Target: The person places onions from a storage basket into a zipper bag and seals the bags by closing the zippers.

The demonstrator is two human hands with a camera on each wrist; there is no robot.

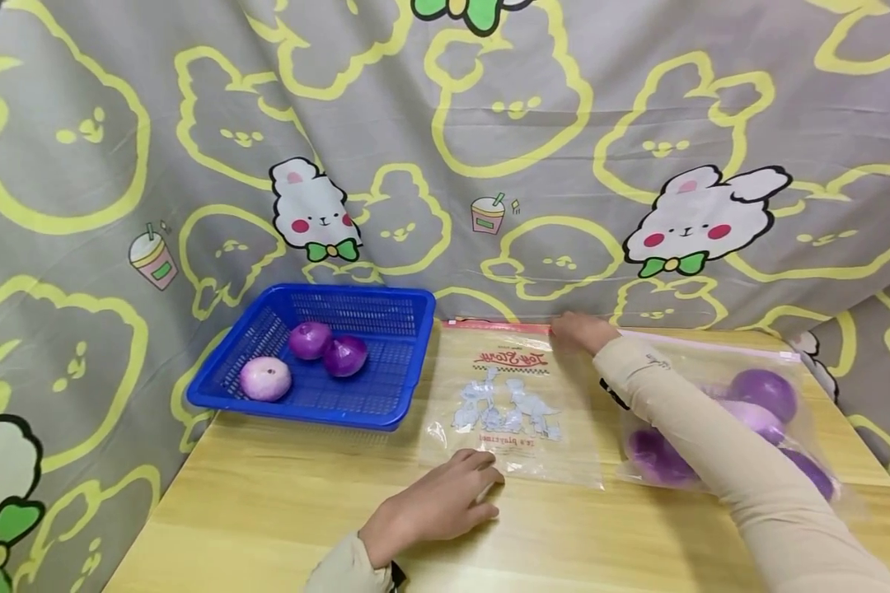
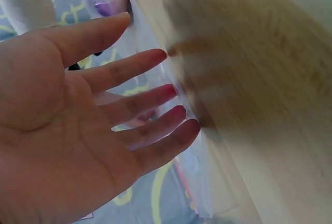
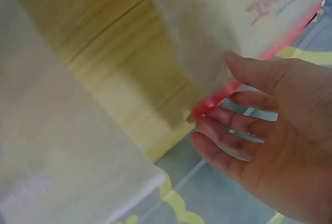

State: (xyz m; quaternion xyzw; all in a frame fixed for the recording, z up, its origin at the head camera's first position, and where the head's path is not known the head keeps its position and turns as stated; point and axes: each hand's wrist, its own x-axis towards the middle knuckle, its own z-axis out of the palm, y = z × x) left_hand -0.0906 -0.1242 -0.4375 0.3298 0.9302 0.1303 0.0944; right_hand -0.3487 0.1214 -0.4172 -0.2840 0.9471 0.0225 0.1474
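Note:
A clear zip bag (image 1: pixel 515 457) with a red top strip and printed figures lies flat on the table. At its far right corner is my right hand (image 1: pixel 582 331); in the right wrist view the thumb lies over the bag and the fingers reach round the red strip (image 3: pixel 211 102). My left hand (image 1: pixel 437 500) is spread at the bag's near edge, fingertips touching the film. A second zip bag (image 1: pixel 700 350), holding several purple onions (image 1: pixel 764 395), lies at the right, partly hidden by my right forearm.
A blue plastic basket (image 1: pixel 408 395) stands at the left with two peeled purple onions (image 1: pixel 345 356) and a paler one (image 1: pixel 265 379) in it. A patterned grey curtain (image 1: pixel 386 123) hangs behind the wooden table (image 1: pixel 267 511).

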